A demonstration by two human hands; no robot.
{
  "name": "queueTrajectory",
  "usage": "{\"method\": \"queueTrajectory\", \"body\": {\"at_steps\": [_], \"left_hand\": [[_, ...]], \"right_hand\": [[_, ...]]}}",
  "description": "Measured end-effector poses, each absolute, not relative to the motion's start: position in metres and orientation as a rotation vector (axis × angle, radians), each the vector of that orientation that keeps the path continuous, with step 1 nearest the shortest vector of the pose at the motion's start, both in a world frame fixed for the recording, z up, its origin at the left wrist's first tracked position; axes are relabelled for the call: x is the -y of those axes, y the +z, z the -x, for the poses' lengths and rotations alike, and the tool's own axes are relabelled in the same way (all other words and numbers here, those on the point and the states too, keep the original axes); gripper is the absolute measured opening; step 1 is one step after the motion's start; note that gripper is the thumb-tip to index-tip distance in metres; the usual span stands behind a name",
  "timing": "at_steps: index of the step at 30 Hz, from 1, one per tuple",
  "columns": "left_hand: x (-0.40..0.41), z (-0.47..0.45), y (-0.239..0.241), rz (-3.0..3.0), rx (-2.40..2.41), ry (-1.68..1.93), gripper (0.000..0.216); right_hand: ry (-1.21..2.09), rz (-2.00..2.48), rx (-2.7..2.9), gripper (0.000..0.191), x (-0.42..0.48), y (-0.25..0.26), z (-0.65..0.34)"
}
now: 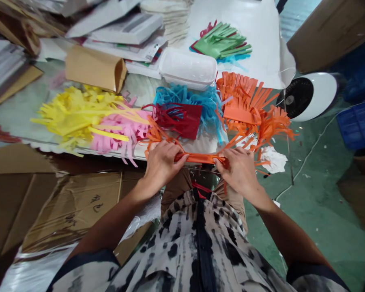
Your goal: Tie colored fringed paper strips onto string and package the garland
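Note:
An orange fringed paper tassel [200,158] is stretched level between my two hands at the table's front edge. My left hand [164,162] pinches its left end, and my right hand [239,168] pinches its right end. Loose orange strips trail out past both hands. Just beyond lie a dark red fringed piece [187,119] and a blue fringed pile [187,97]. Pink fringe [118,132] and a yellow fringed heap [76,113] rest to the left. More orange fringed paper [246,105] spreads on the table beyond my right hand.
A white plastic tub [188,67] and a brown paper roll [94,69] stand behind the fringes. Green fringed paper [220,40] lies at the back. Cardboard boxes [76,202] sit below left. A white-and-black fan [310,95] and a cable [313,146] are at right.

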State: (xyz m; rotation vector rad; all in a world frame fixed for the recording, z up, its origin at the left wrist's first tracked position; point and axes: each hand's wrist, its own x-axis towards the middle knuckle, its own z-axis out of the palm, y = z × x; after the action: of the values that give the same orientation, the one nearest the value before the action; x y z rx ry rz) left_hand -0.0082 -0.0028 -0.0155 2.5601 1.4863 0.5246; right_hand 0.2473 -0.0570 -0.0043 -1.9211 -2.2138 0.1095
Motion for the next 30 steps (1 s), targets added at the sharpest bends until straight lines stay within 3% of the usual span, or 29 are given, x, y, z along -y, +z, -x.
{"method": "queueTrajectory", "body": {"at_steps": [5,8,14,22,25,30], "left_hand": [[0.004,0.007,-0.017,-2.602,-1.518,0.544,0.026],[0.004,0.005,-0.018,-2.714,-1.480,0.674,0.015],[0.008,0.003,-0.030,-3.161,-0.597,0.754,0.029],[0.018,0.033,-0.037,-2.965,-0.779,0.574,0.057],[0.017,0.025,-0.041,-3.004,-0.793,0.617,0.055],[0.015,0.018,-0.039,-2.991,-0.796,0.640,0.051]], "right_hand": [[-0.215,1.818,2.216,0.019,0.065,-0.008,-0.246],[-0.310,1.547,2.306,0.025,0.071,-0.016,-0.245],[-0.185,1.516,2.416,0.036,0.084,-0.022,-0.242],[-0.239,1.587,2.281,0.048,0.110,-0.021,-0.293],[-0.316,1.605,2.202,0.037,0.109,-0.008,-0.284],[-0.129,1.513,2.379,0.035,0.097,-0.003,-0.245]]}}
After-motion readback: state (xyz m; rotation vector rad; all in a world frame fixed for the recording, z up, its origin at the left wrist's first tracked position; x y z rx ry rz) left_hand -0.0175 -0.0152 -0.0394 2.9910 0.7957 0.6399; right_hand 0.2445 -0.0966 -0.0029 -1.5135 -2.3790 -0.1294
